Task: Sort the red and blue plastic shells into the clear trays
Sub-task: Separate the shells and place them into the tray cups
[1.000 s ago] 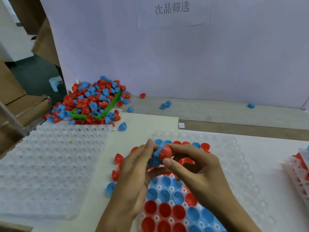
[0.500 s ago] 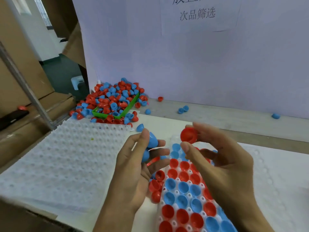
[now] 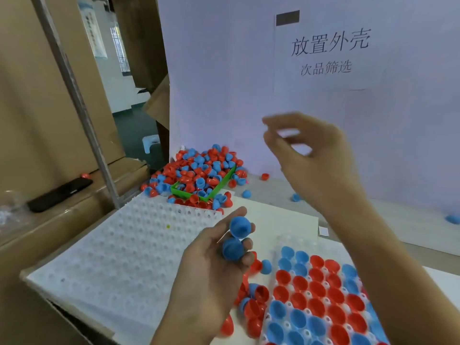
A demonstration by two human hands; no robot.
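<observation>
White table [image 3: 278, 215]: clear tray [image 3: 293, 241] holds red, blue shells; left hand [image 3: 211, 265] grips blue shells [image 3: 236, 239]; right hand [image 3: 313, 155] blurred, unclear.

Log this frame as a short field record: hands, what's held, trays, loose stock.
left hand: palm up, holds two blue shells in its fingers
right hand: raised in front of the white backboard, blurred, fingers loosely curled, nothing visible in it
filled tray: clear, at lower right, red and blue shells seated in its cells
empty tray: white dimpled, to the left, no shells in it
green bin: rear centre, overflowing with mixed shells
loose shells: red and blue, between the two trays
phone: dark, on the cardboard box at left
</observation>
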